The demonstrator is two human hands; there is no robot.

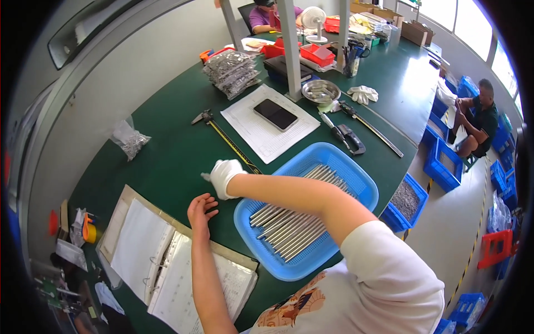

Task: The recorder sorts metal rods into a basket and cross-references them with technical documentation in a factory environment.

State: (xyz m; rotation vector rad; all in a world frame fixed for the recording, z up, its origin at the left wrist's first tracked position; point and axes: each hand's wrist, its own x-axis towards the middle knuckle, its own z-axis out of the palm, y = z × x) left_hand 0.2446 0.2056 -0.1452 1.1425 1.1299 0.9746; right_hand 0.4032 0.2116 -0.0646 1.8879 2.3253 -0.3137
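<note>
My right hand (pixel 223 177), in a white glove, hovers over the green table with its fingers curled in; what they hold, if anything, is hidden. Just below it is my bare left hand (pixel 201 214), holding nothing, its loosely bent fingers apart. My right forearm crosses above a blue perforated basket (pixel 364 181), hiding part of it. Several slim silver metal rods (pixel 289 236) lie side by side inside. Close to the gloved hand, a caliper (pixel 228 139) with a yellow and black beam rests on the table. An open ring binder (pixel 130 236) lies beside my left forearm.
A phone (pixel 276 114) rests on printed sheets (pixel 267 147). Nearby are a micrometer (pixel 344 135), another caliper (pixel 370 123), a metal bowl (pixel 321 92) and white gloves (pixel 362 94). Bagged parts (pixel 231 72) stand farther back. Two people sit beyond, one beside blue crates (pixel 443 164).
</note>
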